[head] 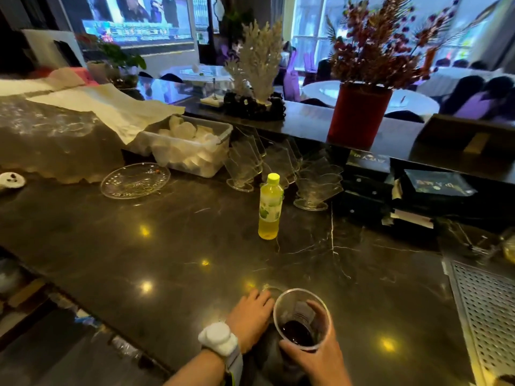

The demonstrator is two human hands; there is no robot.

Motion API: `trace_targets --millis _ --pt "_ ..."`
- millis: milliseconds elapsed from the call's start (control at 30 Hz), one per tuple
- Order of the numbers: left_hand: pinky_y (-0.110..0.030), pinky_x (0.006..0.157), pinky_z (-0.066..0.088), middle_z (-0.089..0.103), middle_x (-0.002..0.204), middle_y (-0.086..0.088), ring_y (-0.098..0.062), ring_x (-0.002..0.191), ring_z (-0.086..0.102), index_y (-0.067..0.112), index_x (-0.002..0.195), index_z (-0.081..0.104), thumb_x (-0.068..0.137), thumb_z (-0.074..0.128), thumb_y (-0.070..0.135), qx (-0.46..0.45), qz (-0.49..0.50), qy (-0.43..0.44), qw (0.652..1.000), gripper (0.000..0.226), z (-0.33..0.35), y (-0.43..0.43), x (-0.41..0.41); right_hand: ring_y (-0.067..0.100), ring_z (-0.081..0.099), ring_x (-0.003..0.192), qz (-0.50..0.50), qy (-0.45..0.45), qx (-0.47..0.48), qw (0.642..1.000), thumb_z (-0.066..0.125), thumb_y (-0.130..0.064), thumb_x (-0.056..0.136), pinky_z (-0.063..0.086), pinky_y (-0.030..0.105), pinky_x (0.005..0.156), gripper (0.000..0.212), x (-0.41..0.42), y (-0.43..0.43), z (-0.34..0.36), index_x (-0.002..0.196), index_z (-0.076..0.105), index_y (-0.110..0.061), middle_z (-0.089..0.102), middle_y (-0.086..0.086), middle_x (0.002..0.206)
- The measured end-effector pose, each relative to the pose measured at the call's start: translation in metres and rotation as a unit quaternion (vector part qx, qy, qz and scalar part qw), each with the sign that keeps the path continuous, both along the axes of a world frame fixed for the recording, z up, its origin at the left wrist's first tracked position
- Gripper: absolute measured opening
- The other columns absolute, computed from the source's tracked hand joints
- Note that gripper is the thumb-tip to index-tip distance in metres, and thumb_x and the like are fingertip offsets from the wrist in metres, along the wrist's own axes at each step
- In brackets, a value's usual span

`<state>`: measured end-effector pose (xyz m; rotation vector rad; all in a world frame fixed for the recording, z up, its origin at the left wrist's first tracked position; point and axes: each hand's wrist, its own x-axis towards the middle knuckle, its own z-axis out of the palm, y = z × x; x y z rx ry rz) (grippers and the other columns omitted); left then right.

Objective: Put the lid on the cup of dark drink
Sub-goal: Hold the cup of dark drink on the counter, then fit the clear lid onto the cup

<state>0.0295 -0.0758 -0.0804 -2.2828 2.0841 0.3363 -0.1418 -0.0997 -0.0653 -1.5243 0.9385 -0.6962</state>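
A clear plastic cup point(302, 319) with dark drink in its bottom stands near the front edge of the dark marble counter point(167, 246). My right hand point(317, 358) is wrapped around the cup's near side. A clear round lid point(274, 291) lies flat on the counter just behind and left of the cup. My left hand point(252, 316) rests palm down beside the cup, its fingertips touching the lid's near edge. The lid is partly hidden by the fingers and the cup's rim.
A yellow-green drink bottle point(269, 208) stands mid-counter. Behind it are clear acrylic stands point(250, 165), a glass plate point(135, 180) and a plastic bin of white cups point(192, 147). A perforated metal drain tray point(487, 307) lies at right. A red vase point(358, 115) sits on the raised ledge.
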Motion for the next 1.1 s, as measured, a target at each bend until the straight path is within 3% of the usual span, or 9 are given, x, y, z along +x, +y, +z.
trace_targets --millis 133,367,467,567,667,800,833,967,1100 --pt "-0.044 0.103 0.032 0.043 0.134 -0.023 -0.037 0.125 0.038 -0.001 0.127 0.041 0.094 0.030 0.010 0.030 0.011 -0.048 0.998 0.037 0.002 -0.016 -0.003 -0.009 0.057 0.103 -0.026 -0.002 -0.032 0.999 0.088 -0.012 0.043 0.047 0.005 0.076 0.089 -0.005 -0.011 -0.003 0.122 0.047 -0.018 0.057 0.001 0.121" --pt "-0.045 0.101 0.032 0.042 0.133 -0.026 -0.040 0.122 0.040 -0.002 0.128 0.039 0.094 0.030 0.010 0.059 0.026 -0.087 0.994 0.037 0.011 -0.011 -0.001 0.008 0.050 0.116 -0.015 0.009 -0.033 0.999 0.087 -0.030 0.043 0.042 0.025 0.092 0.090 0.000 -0.022 -0.001 0.120 0.042 -0.036 0.051 -0.006 0.125" --pt "-0.044 0.094 0.038 0.045 0.128 -0.021 -0.038 0.116 0.044 0.001 0.122 0.042 0.089 0.038 0.007 0.003 0.033 -0.083 0.996 0.034 0.019 -0.006 0.003 0.005 0.048 0.116 -0.008 0.012 -0.029 0.999 0.089 -0.023 0.046 0.041 0.025 0.093 0.090 -0.001 -0.026 -0.003 0.121 0.042 -0.036 0.050 -0.007 0.126" --pt "-0.037 0.085 0.048 0.049 0.121 -0.013 -0.031 0.106 0.055 0.008 0.116 0.050 0.083 0.054 0.004 -0.165 0.103 -0.012 0.981 0.034 0.029 0.000 0.008 0.007 0.048 0.118 0.005 0.008 -0.017 1.000 0.089 -0.024 0.047 0.041 0.026 0.097 0.091 -0.001 -0.029 -0.003 0.123 0.041 -0.036 0.050 -0.007 0.128" --pt "-0.024 0.078 0.047 0.050 0.109 -0.004 -0.015 0.090 0.056 0.014 0.113 0.056 0.086 0.057 0.008 -0.348 0.292 0.191 0.870 0.028 0.067 -0.001 0.012 0.001 0.051 0.115 0.029 -0.003 -0.007 1.000 0.087 -0.027 0.049 0.044 0.019 0.090 0.090 0.000 -0.032 0.002 0.124 0.039 -0.038 0.051 -0.009 0.127" --pt "-0.026 0.065 0.054 0.056 0.076 -0.004 -0.014 0.066 0.056 0.014 0.109 0.062 0.089 0.055 0.007 -0.284 0.369 0.591 0.659 0.022 0.109 -0.001 0.009 0.002 0.044 0.121 0.099 0.016 0.000 0.995 0.086 -0.042 0.046 0.037 0.017 0.098 0.112 -0.004 -0.037 0.011 0.136 0.020 -0.036 0.040 -0.019 0.128" --pt "-0.023 0.060 0.053 0.056 0.072 -0.004 -0.013 0.062 0.056 0.013 0.108 0.062 0.090 0.053 0.007 -0.243 0.360 0.637 0.637 0.022 0.111 0.000 0.003 0.004 0.040 0.123 0.118 0.026 0.014 0.993 0.087 -0.042 0.046 0.032 0.023 0.105 0.121 -0.009 -0.040 0.011 0.141 0.012 -0.035 0.035 -0.019 0.130" --pt "-0.018 0.049 0.050 0.060 0.069 -0.001 -0.008 0.054 0.056 0.006 0.111 0.063 0.090 0.052 0.005 -0.158 0.362 0.643 0.656 0.023 0.095 0.005 -0.020 0.007 0.036 0.128 0.145 0.013 0.072 0.987 0.089 -0.050 0.045 0.027 0.040 0.113 0.130 -0.027 -0.050 0.024 0.141 0.002 -0.048 0.033 -0.019 0.137" --pt "-0.019 0.047 0.049 0.057 0.070 -0.005 -0.006 0.047 0.051 0.007 0.114 0.062 0.089 0.054 0.005 -0.146 0.371 0.586 0.705 0.026 0.079 0.002 -0.033 -0.006 0.051 0.104 0.083 -0.033 0.116 0.989 0.061 -0.059 0.075 0.043 0.020 0.085 0.073 -0.019 -0.055 0.046 0.136 0.024 -0.044 0.052 -0.019 0.126"
